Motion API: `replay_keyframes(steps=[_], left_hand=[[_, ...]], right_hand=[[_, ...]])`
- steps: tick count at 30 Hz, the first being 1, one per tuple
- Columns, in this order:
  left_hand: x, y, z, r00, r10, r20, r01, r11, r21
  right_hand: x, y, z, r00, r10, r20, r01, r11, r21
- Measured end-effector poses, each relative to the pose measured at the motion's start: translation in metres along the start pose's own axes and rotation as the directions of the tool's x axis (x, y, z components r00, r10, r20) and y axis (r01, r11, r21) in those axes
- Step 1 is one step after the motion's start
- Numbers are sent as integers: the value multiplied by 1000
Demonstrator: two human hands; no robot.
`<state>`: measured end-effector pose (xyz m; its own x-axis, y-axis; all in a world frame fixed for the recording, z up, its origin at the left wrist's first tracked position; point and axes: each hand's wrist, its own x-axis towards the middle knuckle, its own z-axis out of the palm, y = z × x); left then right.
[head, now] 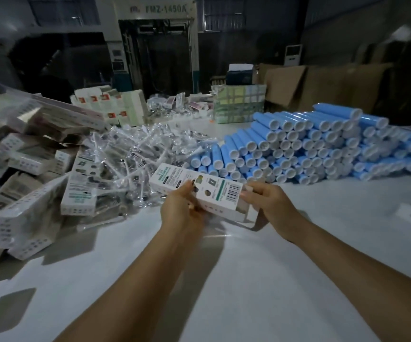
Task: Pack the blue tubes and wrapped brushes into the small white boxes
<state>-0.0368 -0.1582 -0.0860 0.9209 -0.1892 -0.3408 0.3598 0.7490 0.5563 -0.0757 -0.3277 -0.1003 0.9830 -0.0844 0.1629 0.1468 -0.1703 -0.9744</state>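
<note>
Both hands hold one slim printed card box (200, 191) above the white table (224, 280): left hand (182, 208) grips its middle, right hand (268, 206) pinches the barcode end. Glossy wrapped brushes (135, 154) heap behind; stacked blue tubes (310, 146) lie right.

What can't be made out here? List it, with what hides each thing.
- Inside of the white box, head view: its printed side faces the camera, so the contents cannot be told.
- Box's right end: the right hand covers it, so flap open or closed is unclear.
- Left hand fingers: hidden behind the box.
- Wrapped brushes: glare and blur.
- Blue tubes: cut off by the right edge.
</note>
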Motion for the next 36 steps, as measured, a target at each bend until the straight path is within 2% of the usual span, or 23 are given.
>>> replay_keyframes(steps=[3, 5, 7, 8, 9, 10, 11, 12, 13, 14, 15, 16, 17, 20, 23, 27, 30, 32, 34, 36], left_hand=[[-4, -1, 2, 1000, 16, -7, -16, 1000, -1], [-7, -4, 4, 997, 70, -34, -66, 994, 84], [-9, -4, 4, 971, 222, -86, -200, 957, 210], [-9, -3, 4, 936, 341, -84, -305, 909, 285], [-11, -1, 3, 876, 480, -54, -423, 817, 392], [-13, 2, 1, 779, 626, 29, -542, 650, 533], [-14, 5, -2, 643, 743, 187, -643, 390, 659], [-16, 6, -5, 490, 775, 400, -696, 72, 714], [-18, 6, -7, 379, 691, 616, -673, -251, 696], [-19, 5, -7, 341, 530, 776, -592, -520, 615], [-19, 3, -7, 359, 361, 861, -498, -706, 504], [-17, -1, -6, 399, 227, 888, -415, -819, 396], [-16, -6, -6, 445, 141, 884, -348, -883, 316], [-10, -9, -9, 554, 87, 828, -253, -930, 266], [-10, -7, -13, 613, 61, 788, -270, -921, 281], [-13, -14, -12, 570, 44, 820, -362, -883, 300], [-19, -18, -9, 589, 45, 807, -349, -886, 305], [-23, -20, -9, 606, 30, 795, -346, -890, 297], [-22, -23, -11, 588, 17, 809, -341, -901, 267], [-26, -27, -6, 577, 12, 816, -342, -905, 255]], right_hand=[[-1, 1, 1, 1000, -6, 5, 6, 999, -41], [-1, 2, 3, 999, -4, -50, 0, 997, -74], [1, 3, 3, 994, 19, -112, -22, 999, -29], [2, 3, 2, 989, 44, -139, -41, 999, 27], [3, 3, 1, 984, 79, -160, -65, 994, 91], [4, 2, 0, 978, 116, -171, -89, 983, 158], [4, 2, 0, 975, 147, -167, -109, 971, 215], [3, 1, 0, 974, 166, -155, -125, 962, 243], [3, -1, 0, 974, 175, -142, -138, 962, 237], [1, -2, 1, 978, 167, -127, -138, 968, 209], [0, -4, 1, 984, 143, -108, -121, 976, 182], [-1, -5, 1, 990, 113, -85, -98, 982, 163], [-2, -5, 1, 994, 91, -62, -82, 986, 143], [-3, -5, -2, 997, 80, -13, -79, 991, 104], [-1, -3, -4, 996, 84, -14, -82, 990, 111], [1, -3, -7, 994, 102, -32, -99, 992, 72], [0, -3, -7, 992, 102, -71, -94, 990, 110], [3, -5, -7, 984, 59, -166, -42, 994, 102], [14, -11, -15, 948, -8, -318, 15, 1000, 19], [31, -25, -33, 895, -151, -419, 77, 979, -188]])
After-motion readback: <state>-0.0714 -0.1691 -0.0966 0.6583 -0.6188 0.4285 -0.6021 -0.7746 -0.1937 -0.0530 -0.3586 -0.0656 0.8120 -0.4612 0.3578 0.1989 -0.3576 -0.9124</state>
